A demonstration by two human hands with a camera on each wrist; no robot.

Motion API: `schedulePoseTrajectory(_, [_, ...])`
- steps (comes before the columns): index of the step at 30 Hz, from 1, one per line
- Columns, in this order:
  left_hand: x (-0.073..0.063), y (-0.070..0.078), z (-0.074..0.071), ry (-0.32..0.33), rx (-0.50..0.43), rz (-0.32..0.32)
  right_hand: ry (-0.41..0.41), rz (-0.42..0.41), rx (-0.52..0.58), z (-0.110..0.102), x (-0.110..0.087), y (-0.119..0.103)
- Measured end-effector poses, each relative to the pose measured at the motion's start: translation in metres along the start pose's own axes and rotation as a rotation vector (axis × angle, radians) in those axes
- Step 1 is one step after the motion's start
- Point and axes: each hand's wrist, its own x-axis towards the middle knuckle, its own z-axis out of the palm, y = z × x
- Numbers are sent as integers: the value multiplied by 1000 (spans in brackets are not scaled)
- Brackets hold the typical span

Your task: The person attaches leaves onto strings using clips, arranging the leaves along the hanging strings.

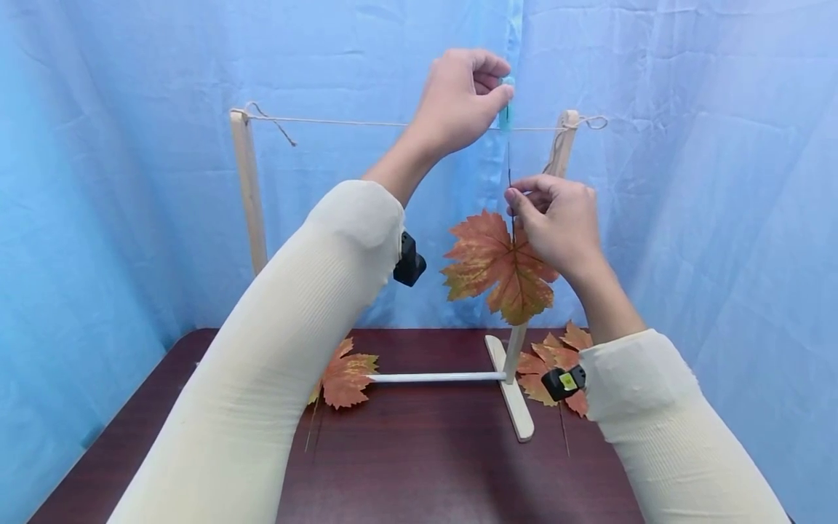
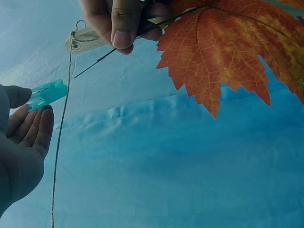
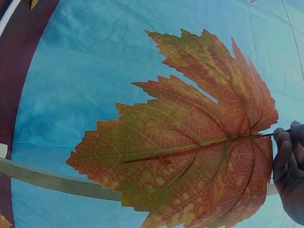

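Note:
Between thumb and fingers, my left hand pinches a turquoise clothespin at the string, toward its right end. Lower down, my right hand pinches the dark thin stem of an orange-red maple leaf. The leaf hangs below the string with its blade downward, and its stem points up toward the clothespin. In the left wrist view the stem's free tip lies close to the string, apart from the clothespin. The veined leaf fills much of the right wrist view.
The string runs between two wooden posts, tied at both tops. A white rod joins the stand low down, with a wooden foot at right. More maple leaves lie on the dark red table, left and right. Blue curtains hang behind.

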Motion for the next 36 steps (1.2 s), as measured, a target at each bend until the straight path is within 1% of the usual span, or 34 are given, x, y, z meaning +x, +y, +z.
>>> schedulePoseTrajectory(5, [1,-1,-1,17,16,6,3,-3,5,1,0,0])
schedulePoseTrajectory(11, [1,-1,2,2,13,-33,5,5,14,1,1,0])
schedulePoseTrajectory(14, [2,-1,2,-2,2,-40,8,4,13,1,1,0])
schedulePoseTrajectory(20, [4,-1,-1,45,-17,-43,6,4,15,1,2,-1])
schedulePoseTrajectory(23, [4,-1,0,57,-20,-41,5,3,13,0,3,-1])
schedulePoseTrajectory(27, [3,0,2,28,-6,-34,5,2,10,0,3,-2])
schedulePoseTrajectory(30, [3,0,3,-18,14,-33,1,11,19,1,4,-2])
schedulePoseTrajectory(33, [3,-1,2,-54,33,-43,-7,16,23,2,5,-4])
schedulePoseTrajectory(36, [2,-2,2,-75,46,-56,-11,16,31,4,6,-4])
